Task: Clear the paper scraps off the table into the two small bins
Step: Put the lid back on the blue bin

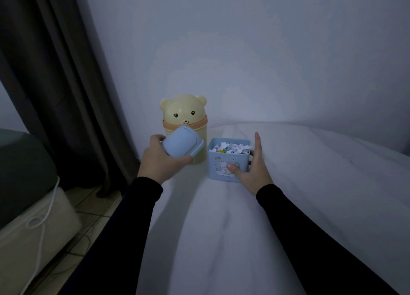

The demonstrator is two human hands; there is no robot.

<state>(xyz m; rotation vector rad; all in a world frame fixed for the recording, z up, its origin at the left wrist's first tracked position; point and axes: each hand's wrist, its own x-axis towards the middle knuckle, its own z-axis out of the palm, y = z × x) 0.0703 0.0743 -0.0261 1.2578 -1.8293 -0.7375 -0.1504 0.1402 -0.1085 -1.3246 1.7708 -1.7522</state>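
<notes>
Scraps (229,149) heaped to the blue bin's (224,166) brim could spill on the white-draped table (288,195) if the left hand (159,161), gripping its lid (183,144), presses crookedly while the flat right hand (251,170) steadies it.

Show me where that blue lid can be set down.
Bare white cloth lies right of the right hand and in front of the blue bin, between the sleeves. It is crowded at the back left: the bear bin stands close beside the blue bin, with the left hand gripping the blue lid there.
</notes>
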